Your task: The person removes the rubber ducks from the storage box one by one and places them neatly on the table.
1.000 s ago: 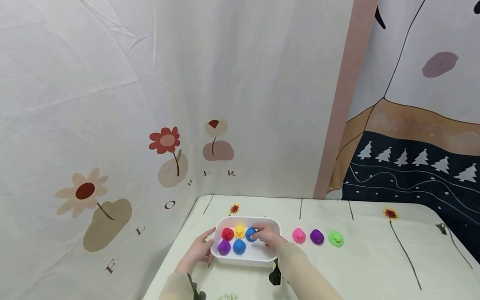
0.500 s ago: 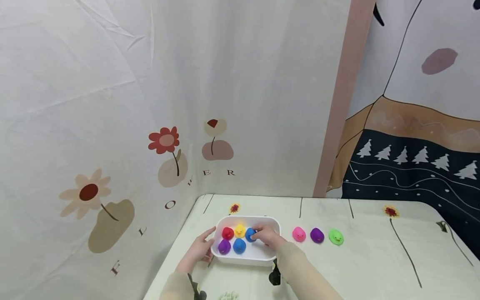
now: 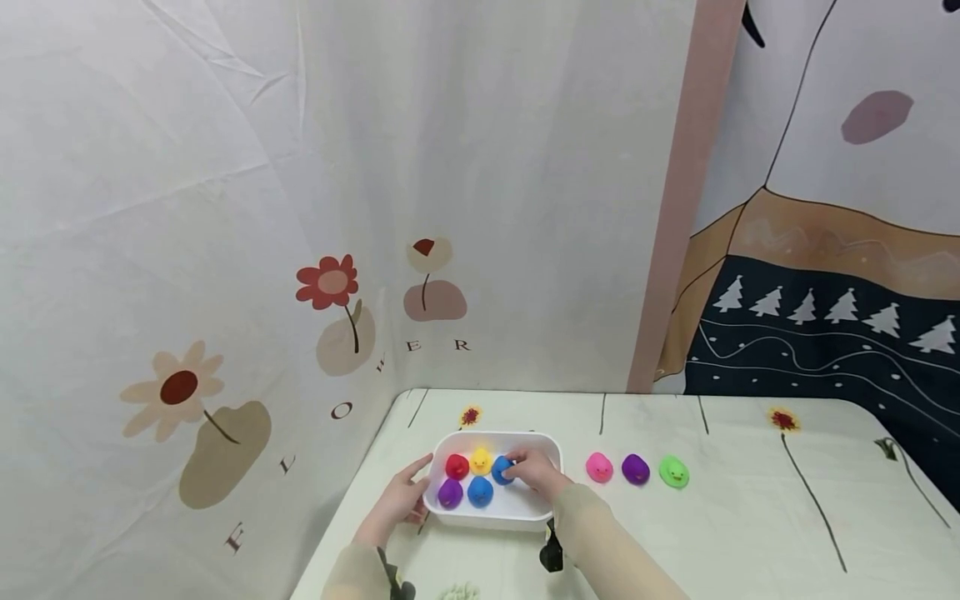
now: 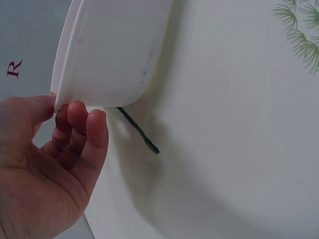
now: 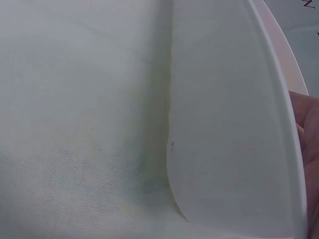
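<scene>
A white plastic tray (image 3: 491,523) stands on the table with several small toy ducks in it. My left hand (image 3: 397,502) pinches the tray's left rim, thumb on top and fingers curled below, as the left wrist view shows on the tray wall (image 4: 114,55). Inside the tray, my right hand (image 3: 538,473) holds a blue duck (image 3: 500,472) between thumb and fingers. Beside it sit a yellow duck (image 3: 481,461), a red duck (image 3: 457,467), a purple duck (image 3: 450,493) and another blue duck (image 3: 481,492). In the right wrist view the tray wall (image 5: 229,124) hides most of that hand.
Right of the tray, a pink duck (image 3: 599,467), a purple duck (image 3: 635,469) and a green duck (image 3: 674,472) lie in a row on the flower-print tablecloth (image 3: 720,533). A white printed curtain (image 3: 525,208) hangs behind the table's far edge.
Both hands and the ducks keep their places. Only the head view has shifted very slightly.
</scene>
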### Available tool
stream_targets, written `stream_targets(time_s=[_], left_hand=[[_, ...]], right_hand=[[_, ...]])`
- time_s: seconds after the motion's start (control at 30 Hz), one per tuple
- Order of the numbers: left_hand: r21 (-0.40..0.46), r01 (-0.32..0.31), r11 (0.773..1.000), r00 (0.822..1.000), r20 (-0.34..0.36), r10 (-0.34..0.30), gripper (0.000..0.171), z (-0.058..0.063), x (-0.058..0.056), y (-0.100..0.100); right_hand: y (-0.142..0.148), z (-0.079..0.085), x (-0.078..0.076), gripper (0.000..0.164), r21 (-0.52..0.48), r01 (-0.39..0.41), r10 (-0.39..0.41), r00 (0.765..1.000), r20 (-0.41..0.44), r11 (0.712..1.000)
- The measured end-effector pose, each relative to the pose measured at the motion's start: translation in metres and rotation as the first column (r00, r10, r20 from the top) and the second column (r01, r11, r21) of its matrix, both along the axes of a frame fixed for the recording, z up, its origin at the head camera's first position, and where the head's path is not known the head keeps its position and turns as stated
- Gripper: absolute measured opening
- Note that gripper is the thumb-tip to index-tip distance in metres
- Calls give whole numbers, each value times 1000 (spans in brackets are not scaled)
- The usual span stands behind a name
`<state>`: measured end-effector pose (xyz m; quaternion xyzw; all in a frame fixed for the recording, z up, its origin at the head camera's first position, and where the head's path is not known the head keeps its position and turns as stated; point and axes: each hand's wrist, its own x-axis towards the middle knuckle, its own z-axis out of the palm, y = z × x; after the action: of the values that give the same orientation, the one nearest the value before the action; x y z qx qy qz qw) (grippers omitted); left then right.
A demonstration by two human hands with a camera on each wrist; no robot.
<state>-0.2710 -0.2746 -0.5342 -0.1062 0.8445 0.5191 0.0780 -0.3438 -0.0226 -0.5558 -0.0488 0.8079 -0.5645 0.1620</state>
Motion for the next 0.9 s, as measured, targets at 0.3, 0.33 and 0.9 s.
stream_targets(time_s=[0.3, 0.33, 0.9], left_hand=[[-2, 8, 1000, 1000, -3, -8, 51, 3, 1, 1], [-4, 9, 1000, 1000, -3, -9, 51, 3, 0, 1], [-42, 5, 999, 1000, -26, -6, 51, 3, -3, -2]], right_hand=[[1, 1, 0, 27, -3, 9, -9, 1000, 2, 1000], [1, 2, 0, 27, -5, 11, -11, 1000, 4, 1000], [1, 12, -7, 32, 29, -19, 18, 1000, 1, 999]])
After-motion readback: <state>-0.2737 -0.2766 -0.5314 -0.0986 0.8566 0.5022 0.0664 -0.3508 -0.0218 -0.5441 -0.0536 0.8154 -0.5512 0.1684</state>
